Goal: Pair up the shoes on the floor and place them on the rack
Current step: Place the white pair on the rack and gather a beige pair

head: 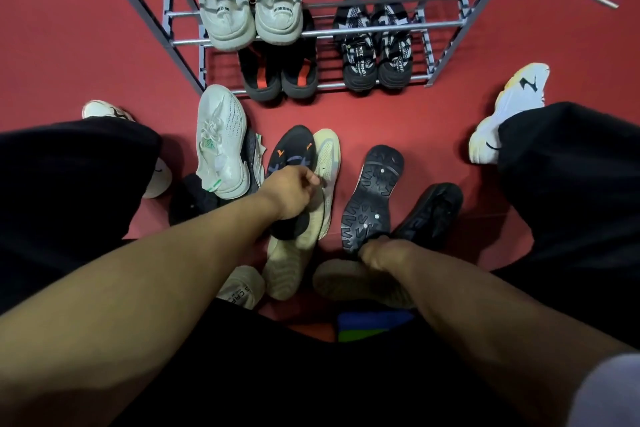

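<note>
Both hands on shoes before the rack (443, 24)

Left hand (291, 192) pinches the black sneaker (289, 149); right hand (384, 253) grips the heel of an upturned black shoe (372, 198).

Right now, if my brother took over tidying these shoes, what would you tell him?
Left hand grips the black shoe lying on a cream shoe.
Right hand grips the heel of an upturned black shoe; a second black shoe lies beside it.
Done: three pairs on the rack.
Left: the floor shoes, including the white sneaker.
</note>
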